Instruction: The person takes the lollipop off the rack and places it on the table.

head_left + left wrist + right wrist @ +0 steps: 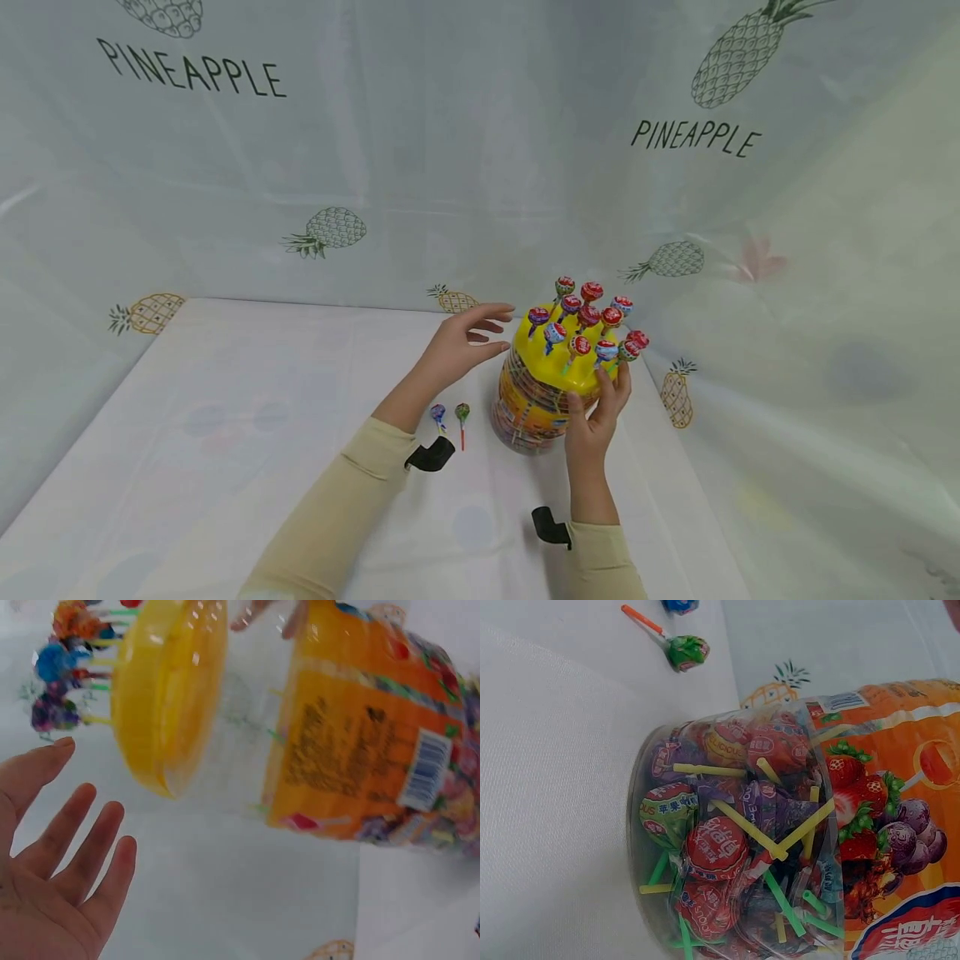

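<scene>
A clear lollipop jar (534,408) with an orange label (352,742) and a yellow lid (536,358) stands on the table. Several wrapped lollipops (578,347) stick up out of the lid on their sticks. More lollipops (716,847) show through the jar's wall in the right wrist view. My right hand (596,421) holds the jar at the near right side of the lid, thumb and fingers spread around it. To the left of the lid, my left hand (463,340) hovers with fingers loosely extended, apart from the jar and holding nothing.
Left of the jar, a blue-purple lollipop (438,412) and a green lollipop (462,413) with a red-orange stick lie on the white tablecloth (285,467). A pineapple-print curtain (480,150) rises behind the table and along its right side.
</scene>
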A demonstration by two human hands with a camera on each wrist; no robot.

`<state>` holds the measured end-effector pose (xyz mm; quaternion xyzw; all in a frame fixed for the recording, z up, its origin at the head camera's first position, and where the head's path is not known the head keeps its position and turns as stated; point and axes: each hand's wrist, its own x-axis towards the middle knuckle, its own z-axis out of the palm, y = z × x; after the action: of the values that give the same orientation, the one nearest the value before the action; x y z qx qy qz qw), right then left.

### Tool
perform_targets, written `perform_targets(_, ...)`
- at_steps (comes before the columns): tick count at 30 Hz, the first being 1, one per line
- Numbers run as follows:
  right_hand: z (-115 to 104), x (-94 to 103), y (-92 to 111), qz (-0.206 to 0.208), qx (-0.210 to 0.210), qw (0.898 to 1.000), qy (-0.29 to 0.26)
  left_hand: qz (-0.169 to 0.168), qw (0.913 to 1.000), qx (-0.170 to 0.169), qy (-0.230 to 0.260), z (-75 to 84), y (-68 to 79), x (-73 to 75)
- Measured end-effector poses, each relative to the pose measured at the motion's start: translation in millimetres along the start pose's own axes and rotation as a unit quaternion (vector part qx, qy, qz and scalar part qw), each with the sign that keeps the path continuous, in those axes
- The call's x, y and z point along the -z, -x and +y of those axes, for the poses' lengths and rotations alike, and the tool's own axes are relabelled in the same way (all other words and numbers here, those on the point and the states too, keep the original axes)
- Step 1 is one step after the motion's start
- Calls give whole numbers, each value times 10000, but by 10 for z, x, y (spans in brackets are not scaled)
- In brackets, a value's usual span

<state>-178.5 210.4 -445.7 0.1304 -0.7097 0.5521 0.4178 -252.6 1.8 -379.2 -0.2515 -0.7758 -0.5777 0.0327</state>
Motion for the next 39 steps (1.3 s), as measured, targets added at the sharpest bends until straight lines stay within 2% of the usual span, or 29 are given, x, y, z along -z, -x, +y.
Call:
perform_targets(9, -1, -5, 12, -33, -132, 9999, -59, -397, 9984, -306, 274, 237, -6, -76)
perform_targets(19, -17, -1, 10, -47, -72, 10000, -51, -720, 9967, -362, 107, 268, -21, -154)
perform_targets(29, -17, -8, 13, -51, -98, 9998, -183, -570, 9979, -316, -53, 287, -32, -183)
perform_targets(39, -39, 1, 20, 2, -153, 9999, -80, -71, 9980, -587, 210, 311, -5, -117)
